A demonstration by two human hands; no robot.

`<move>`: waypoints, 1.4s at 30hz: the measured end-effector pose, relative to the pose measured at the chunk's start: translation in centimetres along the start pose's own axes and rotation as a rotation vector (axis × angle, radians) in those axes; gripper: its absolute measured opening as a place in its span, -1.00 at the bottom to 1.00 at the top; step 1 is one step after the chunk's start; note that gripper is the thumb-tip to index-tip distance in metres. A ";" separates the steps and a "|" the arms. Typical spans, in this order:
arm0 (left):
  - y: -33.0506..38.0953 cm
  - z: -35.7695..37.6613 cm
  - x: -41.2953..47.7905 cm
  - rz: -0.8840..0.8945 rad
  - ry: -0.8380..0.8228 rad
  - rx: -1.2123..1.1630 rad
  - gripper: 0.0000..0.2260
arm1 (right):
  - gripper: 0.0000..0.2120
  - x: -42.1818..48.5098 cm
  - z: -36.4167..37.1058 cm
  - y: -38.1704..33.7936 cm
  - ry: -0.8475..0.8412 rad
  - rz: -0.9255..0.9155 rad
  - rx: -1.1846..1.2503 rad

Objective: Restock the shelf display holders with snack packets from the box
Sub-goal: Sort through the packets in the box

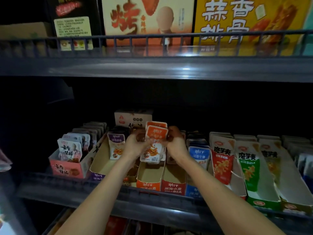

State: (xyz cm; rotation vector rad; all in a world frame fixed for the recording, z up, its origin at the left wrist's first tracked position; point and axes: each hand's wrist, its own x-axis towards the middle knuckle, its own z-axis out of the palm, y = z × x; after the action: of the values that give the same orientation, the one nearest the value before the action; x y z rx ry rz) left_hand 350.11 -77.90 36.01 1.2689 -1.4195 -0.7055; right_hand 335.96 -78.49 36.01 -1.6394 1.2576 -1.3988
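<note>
While the stack of flat orange-and-white snack packets (155, 141) is held upright just above the open orange cardboard display holder (149, 183) on the dark lower shelf (67, 188), it is pinched at its left edge by the curled fingers of the left hand (135, 144) and at its right edge by those of the right hand (175, 139). Loose packets could be fanned out and dropped if the squeeze is eased too early. Some could be spilled into the purple cardboard holder (100, 167) to the left or the red cardboard holder (173, 185) to the right, mixing flavours. Set too near, the stack could be tipped over the shelf's near edge.
</note>
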 end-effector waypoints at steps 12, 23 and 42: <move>-0.1 -0.1 1.5 -0.009 -0.074 -0.025 -0.65 | -0.75 1.2 0.0 1.0 0.009 -0.058 -0.242; -2.6 0.4 1.5 0.116 -0.010 0.470 -0.66 | -0.62 0.7 0.5 3.4 0.040 -0.081 -0.589; -5.3 1.1 2.7 0.227 0.087 0.699 -0.41 | -0.78 2.0 0.5 3.8 0.139 -0.159 -0.800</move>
State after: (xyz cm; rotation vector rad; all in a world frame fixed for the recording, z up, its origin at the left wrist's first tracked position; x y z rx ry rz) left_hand 351.05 -82.09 31.77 1.5961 -1.7740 0.0228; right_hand 335.43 -81.71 33.14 -2.2179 1.9713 -1.1735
